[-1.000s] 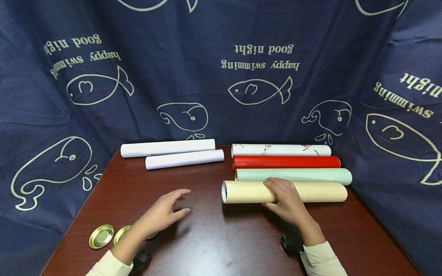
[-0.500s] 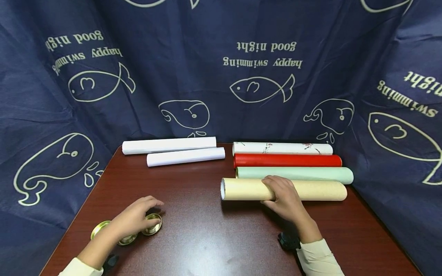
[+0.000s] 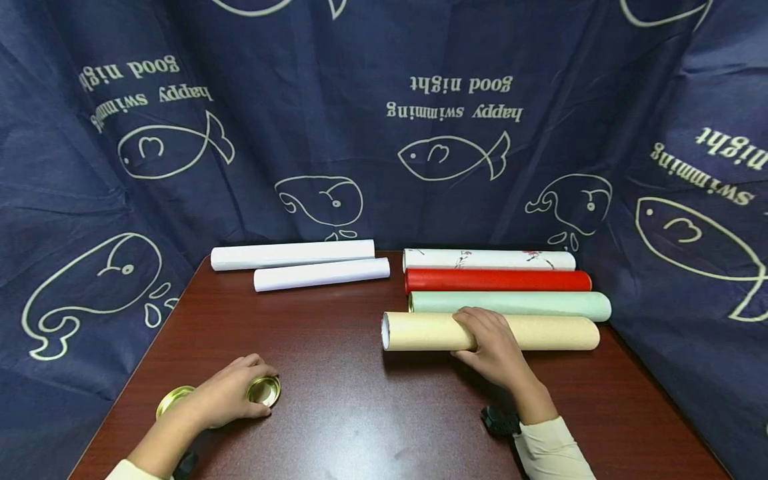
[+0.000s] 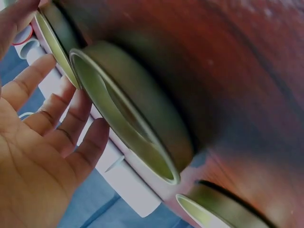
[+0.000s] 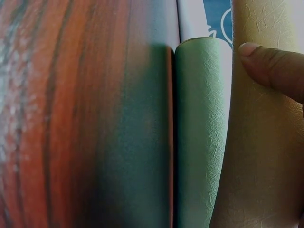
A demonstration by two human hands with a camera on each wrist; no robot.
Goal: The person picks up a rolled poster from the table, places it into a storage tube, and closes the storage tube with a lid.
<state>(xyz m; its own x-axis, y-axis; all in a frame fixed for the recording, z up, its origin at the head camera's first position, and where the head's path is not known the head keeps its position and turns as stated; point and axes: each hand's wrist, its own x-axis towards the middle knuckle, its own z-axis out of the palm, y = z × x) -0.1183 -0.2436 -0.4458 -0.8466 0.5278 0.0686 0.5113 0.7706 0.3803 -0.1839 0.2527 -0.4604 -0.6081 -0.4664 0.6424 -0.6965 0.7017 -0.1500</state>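
Cream tube (image 3: 420, 331) gripped by right hand (image 3: 495, 348); left hand (image 3: 227, 393), thumb and fingers parted, loosely around gold lid (image 3: 267, 392).

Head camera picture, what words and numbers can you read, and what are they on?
"good night": blue curtain, middle, upside down.
"happy swimming": same place, below it, upside down.
Left and right copies: the same words, partly folded or cut off.
Cream tube, other tubes, gold lids: no writing I can read.
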